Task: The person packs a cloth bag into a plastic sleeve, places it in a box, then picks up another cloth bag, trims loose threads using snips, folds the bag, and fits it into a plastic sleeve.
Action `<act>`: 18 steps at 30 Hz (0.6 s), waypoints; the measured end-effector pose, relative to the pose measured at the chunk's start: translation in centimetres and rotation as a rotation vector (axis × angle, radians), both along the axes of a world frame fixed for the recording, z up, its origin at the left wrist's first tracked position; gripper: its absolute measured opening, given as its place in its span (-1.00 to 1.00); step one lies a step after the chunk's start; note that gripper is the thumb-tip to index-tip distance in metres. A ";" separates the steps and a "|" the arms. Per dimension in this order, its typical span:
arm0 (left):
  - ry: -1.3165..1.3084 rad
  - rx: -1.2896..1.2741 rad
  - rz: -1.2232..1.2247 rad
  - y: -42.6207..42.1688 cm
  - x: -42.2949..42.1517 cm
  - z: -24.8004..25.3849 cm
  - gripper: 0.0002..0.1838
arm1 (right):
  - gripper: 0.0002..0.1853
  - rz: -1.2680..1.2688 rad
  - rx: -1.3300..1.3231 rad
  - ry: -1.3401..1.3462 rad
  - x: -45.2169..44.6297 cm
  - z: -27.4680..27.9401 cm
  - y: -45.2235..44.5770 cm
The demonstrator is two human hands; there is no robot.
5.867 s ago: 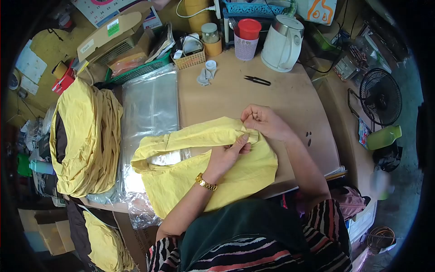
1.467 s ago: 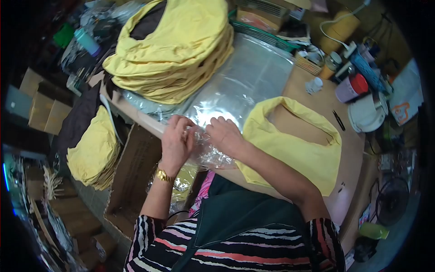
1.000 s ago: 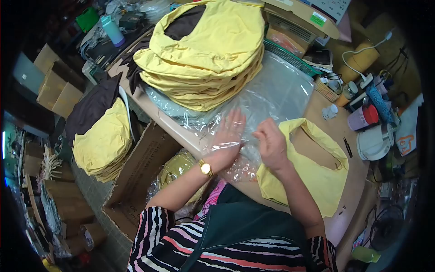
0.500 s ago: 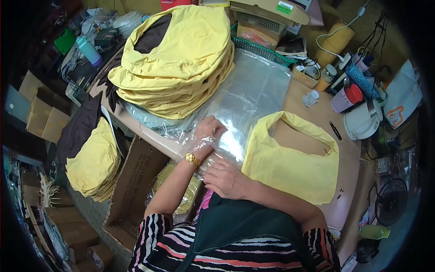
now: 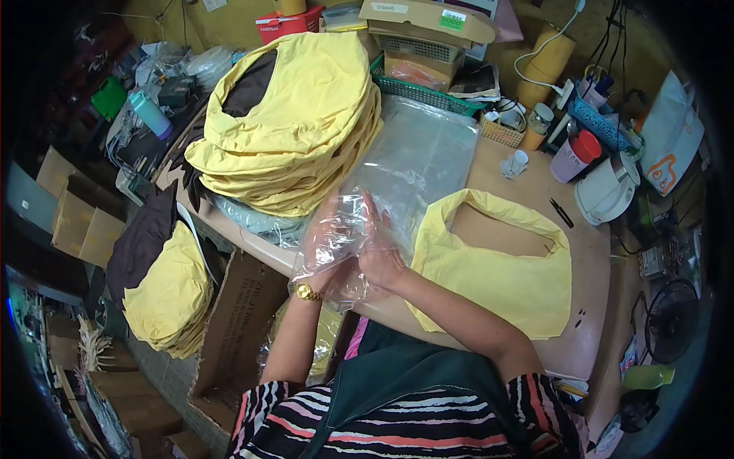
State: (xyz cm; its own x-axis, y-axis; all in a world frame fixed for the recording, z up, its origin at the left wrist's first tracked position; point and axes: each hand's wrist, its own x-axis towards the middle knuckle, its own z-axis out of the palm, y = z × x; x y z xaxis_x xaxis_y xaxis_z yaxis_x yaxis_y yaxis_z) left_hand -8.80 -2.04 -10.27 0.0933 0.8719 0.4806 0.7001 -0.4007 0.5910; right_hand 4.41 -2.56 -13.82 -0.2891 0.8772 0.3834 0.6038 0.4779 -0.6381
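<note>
A clear plastic bag [image 5: 348, 223] is bunched around my hands at the table's near edge. My left hand [image 5: 327, 243], a gold watch [image 5: 307, 291] at its wrist, lies under the shiny film with its fingers stretched upward. Facing it, my right hand [image 5: 380, 254] has its fingers extended along the film; glare hides whether it is inside. Just right of them a yellow cloth bag [image 5: 497, 287] with a handle opening lies flat. Beyond my hands lies a stack of clear plastic bags [image 5: 420, 141].
A tall pile of yellow cloth bags [image 5: 298, 99] with dark lining stands at the back left. An open carton [image 5: 233, 329] sits below the table's left edge, beside more stacked yellow bags [image 5: 168, 294]. Black tweezers [image 5: 561, 213], a pink cup [image 5: 573, 157] and a green basket [image 5: 428, 93] occupy the table.
My right hand has risen from the table edge to the plastic bag, and its fingers have straightened. My left hand's curled fingers now point upward. The view has shifted slightly.
</note>
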 end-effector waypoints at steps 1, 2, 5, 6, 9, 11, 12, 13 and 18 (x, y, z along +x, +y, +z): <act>-0.038 -0.331 -0.029 -0.6 -1.2 -0.3 -0.50 | -0.05 0.074 0.007 0.001 0.0 -0.4 -0.2; 0.073 -0.187 -0.061 -0.3 -2.2 -2.6 -0.53 | -0.06 0.059 0.024 -0.014 -0.6 -2.0 -0.2; -0.246 -0.350 0.095 -0.2 -1.9 -2.9 -0.60 | -0.07 0.103 -0.216 -0.540 -1.0 0.6 -0.6; -0.330 -0.171 0.079 0.2 -1.8 -4.2 -0.61 | -0.08 0.124 -0.216 -0.623 -1.1 1.3 -0.5; -1.372 -0.377 -0.021 -0.6 -1.4 -6.2 -0.57 | -0.06 0.028 -0.064 -0.496 -1.3 -0.8 0.7; -1.504 -0.436 0.041 -2.5 -1.3 -6.5 -0.53 | -0.05 0.072 -0.074 -0.521 -1.0 -1.6 1.1; -1.536 -0.429 -0.101 -3.2 -1.7 -7.4 -0.55 | -0.05 0.118 -0.090 -0.543 -0.9 -1.8 1.1; -1.564 -0.421 -0.244 -3.5 -2.2 -8.2 -0.56 | -0.05 0.112 -0.091 -0.541 -1.0 -2.2 1.0; -1.028 -0.619 0.031 -4.4 -2.3 -7.6 -0.59 | -0.05 0.081 -0.054 -0.515 -0.8 -1.6 1.1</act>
